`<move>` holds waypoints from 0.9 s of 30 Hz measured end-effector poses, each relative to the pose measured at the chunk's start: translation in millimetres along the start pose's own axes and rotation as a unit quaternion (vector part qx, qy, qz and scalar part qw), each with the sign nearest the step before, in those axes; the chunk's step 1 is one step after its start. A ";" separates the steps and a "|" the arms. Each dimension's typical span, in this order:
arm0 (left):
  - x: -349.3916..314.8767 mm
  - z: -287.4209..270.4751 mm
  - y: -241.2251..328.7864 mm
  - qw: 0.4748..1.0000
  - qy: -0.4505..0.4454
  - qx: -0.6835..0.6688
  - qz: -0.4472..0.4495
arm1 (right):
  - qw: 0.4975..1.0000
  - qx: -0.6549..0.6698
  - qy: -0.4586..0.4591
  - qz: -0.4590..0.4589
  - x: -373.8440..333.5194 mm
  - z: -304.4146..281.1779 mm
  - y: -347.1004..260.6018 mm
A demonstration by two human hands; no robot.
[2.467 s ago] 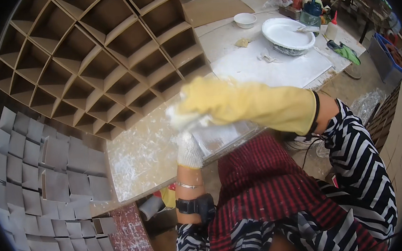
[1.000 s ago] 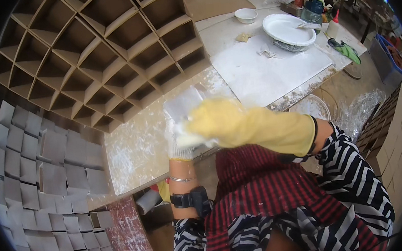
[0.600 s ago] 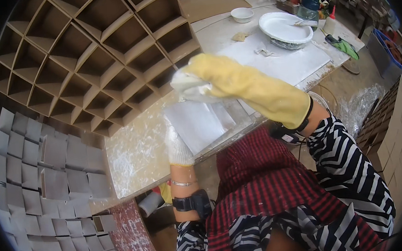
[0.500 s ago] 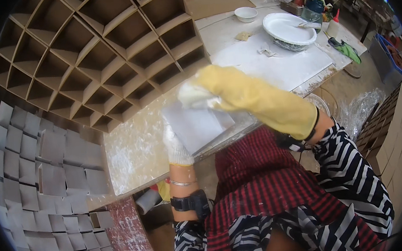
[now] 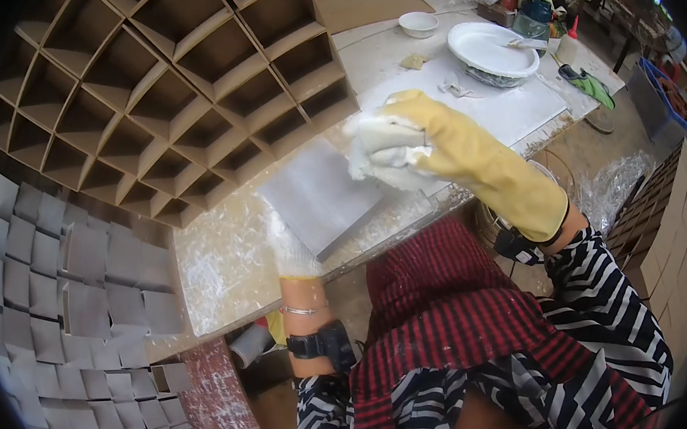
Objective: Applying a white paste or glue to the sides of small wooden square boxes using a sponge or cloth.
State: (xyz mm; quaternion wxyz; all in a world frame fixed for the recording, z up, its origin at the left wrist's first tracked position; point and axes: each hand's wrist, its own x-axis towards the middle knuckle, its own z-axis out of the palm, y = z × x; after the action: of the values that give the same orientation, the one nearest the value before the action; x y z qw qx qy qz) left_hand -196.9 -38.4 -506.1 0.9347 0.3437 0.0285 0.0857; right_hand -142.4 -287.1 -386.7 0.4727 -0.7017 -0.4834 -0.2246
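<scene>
My left hand (image 5: 293, 247), in a white knit glove, holds a square grey-white panel (image 5: 321, 196) tilted over the near edge of the workbench. Its fingers are mostly hidden behind the panel, so whether this is a flat board or one face of a box is unclear. A long yellow rubber glove covers my right hand (image 5: 413, 127), whose fingers are wrapped round a white sponge-like pad (image 5: 385, 135). The pad is just right of the panel, near its upper right corner, and white smears coat the glove's fingertips.
A brown compartment grid (image 5: 177, 90) stands at the far left of the workbench (image 5: 225, 266). Many grey boxes (image 5: 88, 278) are stacked on the left. Farther right are a white basin with a brush (image 5: 492, 50), a small white bowl (image 5: 418, 24) and a green cloth (image 5: 585, 85).
My right hand has moved right with the pad, off the panel, uncovering its upper part. My left hand and the panel have shifted slightly left.
</scene>
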 end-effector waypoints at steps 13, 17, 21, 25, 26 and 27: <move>-13.0 33.2 -12.3 0.971 -0.134 0.199 0.007 | 0.971 -0.067 -0.183 -0.136 33.1 30.9 40.4; -11.3 -2.8 -19.7 0.931 -0.069 0.348 0.082 | 0.989 -0.132 -0.017 0.070 37.6 14.6 58.0; -6.8 14.0 -25.8 0.630 -0.192 0.642 0.394 | 0.812 0.549 -0.195 -0.038 2.8 10.4 174.8; -20.2 -14.0 -11.3 0.711 -0.121 0.653 0.231 | 0.746 0.632 -0.055 0.203 6.2 23.3 53.7; -21.2 -14.5 -12.3 0.735 -0.095 0.637 0.212 | 0.731 0.619 -0.060 0.281 6.1 19.6 37.3; -19.2 -6.7 -16.5 0.746 -0.085 0.630 0.200 | 0.792 0.540 -0.080 0.273 -0.9 15.1 41.1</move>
State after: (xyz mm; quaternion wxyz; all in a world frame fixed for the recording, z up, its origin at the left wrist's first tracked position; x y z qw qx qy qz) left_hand -214.3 -50.0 -522.0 0.4657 0.8581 -0.0733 0.2038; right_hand -108.3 -277.8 -412.5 0.7760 -0.4507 -0.3502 0.2684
